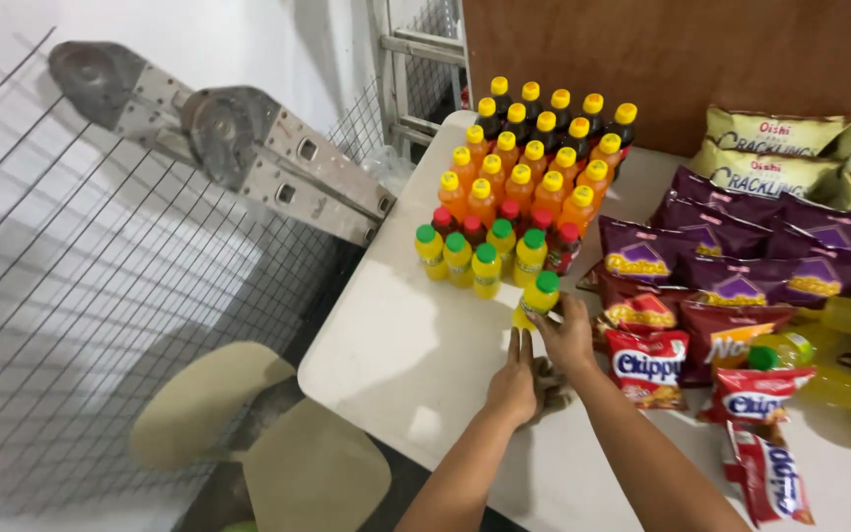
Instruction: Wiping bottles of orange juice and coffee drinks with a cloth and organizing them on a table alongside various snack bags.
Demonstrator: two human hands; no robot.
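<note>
At the frame's centre, the right hand is gripping a green-capped yellow bottle, adding it to the colour-sorted bottles; the left hand is lying open, flat on the surface, steadying.

Bottles at table's back, snack bags right, hands in front.

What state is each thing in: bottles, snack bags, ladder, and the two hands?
Green-capped yellow bottle: tilted, held by right hand.
Left hand: flat on table, empty.
Other bottles: upright, capped, in rows.
Snack bags: sealed, lying flat.
Ladder: folded, leaning.
</note>
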